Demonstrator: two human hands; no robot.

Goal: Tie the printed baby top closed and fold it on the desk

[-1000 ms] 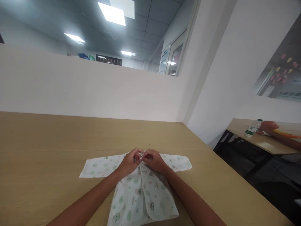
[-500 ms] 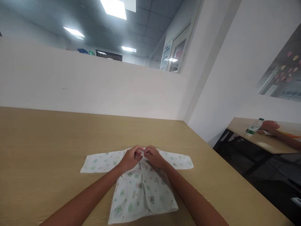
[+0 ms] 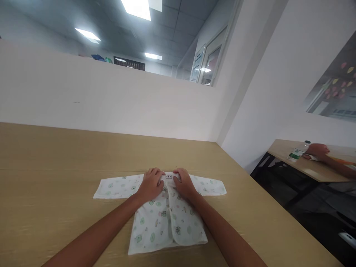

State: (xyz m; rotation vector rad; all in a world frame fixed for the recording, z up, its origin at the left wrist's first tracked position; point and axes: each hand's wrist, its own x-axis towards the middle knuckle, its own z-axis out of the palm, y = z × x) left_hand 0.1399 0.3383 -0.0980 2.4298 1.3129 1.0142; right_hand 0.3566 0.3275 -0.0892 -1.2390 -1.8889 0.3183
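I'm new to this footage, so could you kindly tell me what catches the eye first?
A small printed shirt lies spread on the wooden table, sleeves out to both sides. The left hand and right hand press flat on it at the collar. At far right, another person's hand rests by a bottle on a second table.

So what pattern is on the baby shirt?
White baby shirt with small green and pink animal prints, clearest in the head view.

The hands cover the neckline of the baby shirt (image 3: 167, 222). Both forearms are cut off by the near edge.
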